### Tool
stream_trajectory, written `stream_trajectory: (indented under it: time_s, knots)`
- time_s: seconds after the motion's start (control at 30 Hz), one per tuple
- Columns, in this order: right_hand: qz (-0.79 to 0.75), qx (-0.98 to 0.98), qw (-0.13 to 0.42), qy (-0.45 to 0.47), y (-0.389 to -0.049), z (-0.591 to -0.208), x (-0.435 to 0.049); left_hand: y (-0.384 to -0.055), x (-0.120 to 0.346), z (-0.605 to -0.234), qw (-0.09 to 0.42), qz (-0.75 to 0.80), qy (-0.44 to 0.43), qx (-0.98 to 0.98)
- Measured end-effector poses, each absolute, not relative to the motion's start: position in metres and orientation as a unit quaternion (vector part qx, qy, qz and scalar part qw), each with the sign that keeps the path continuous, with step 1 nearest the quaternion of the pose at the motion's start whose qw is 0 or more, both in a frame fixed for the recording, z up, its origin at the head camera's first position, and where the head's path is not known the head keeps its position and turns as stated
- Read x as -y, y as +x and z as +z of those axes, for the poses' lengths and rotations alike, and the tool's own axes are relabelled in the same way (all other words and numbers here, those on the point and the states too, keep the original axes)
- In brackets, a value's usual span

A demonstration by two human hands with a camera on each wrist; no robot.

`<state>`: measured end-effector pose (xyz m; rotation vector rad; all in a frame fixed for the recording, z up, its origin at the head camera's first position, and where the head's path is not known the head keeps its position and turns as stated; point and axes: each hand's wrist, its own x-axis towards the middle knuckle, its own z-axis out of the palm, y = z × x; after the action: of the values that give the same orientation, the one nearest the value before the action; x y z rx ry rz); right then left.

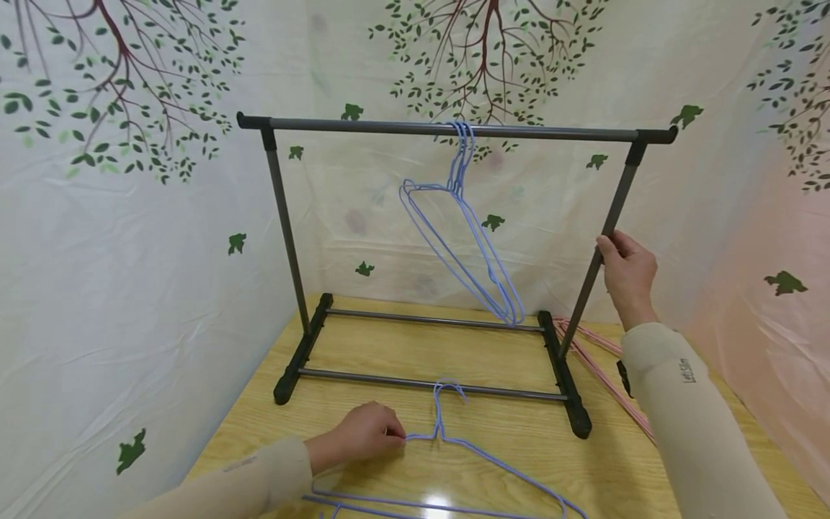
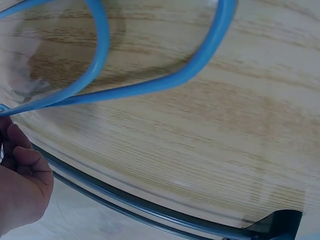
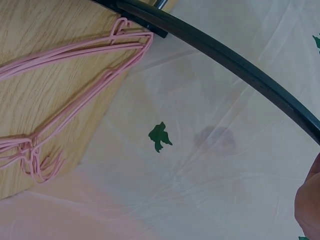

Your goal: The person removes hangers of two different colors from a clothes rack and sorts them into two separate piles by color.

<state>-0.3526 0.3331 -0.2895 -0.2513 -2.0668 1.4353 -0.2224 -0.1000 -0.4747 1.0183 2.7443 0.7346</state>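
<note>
At the table's front, my left hand (image 1: 363,432) pinches the shoulder wire of a blue hanger (image 1: 438,418), just left of its hook. More blue wire lies around its lower bar, partly cut off by the frame's bottom edge. In the left wrist view the curled fingers (image 2: 30,160) meet the blue wire (image 2: 135,90) at the left edge. My right hand (image 1: 629,274) grips the right post (image 1: 590,277) of a dark metal garment rack. Only a sliver of that hand (image 3: 310,200) shows in the right wrist view, against the post (image 3: 225,57).
Several blue hangers (image 1: 462,162) hang bunched near the middle of the rack's top bar (image 1: 363,126). Pink hangers (image 3: 95,85) lie on the wooden table (image 1: 415,353), right of the rack's base. Leaf-patterned white sheeting (image 1: 155,288) encloses the table at the back and sides.
</note>
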Motion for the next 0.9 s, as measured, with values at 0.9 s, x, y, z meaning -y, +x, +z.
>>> stream_trajectory:
  time_s: [0.9]
  knots:
    - [0.539,0.779,0.307,-0.088,-0.355,-0.291,-0.333,-0.236,0.099,-0.458,0.036,0.267,0.300,-0.915]
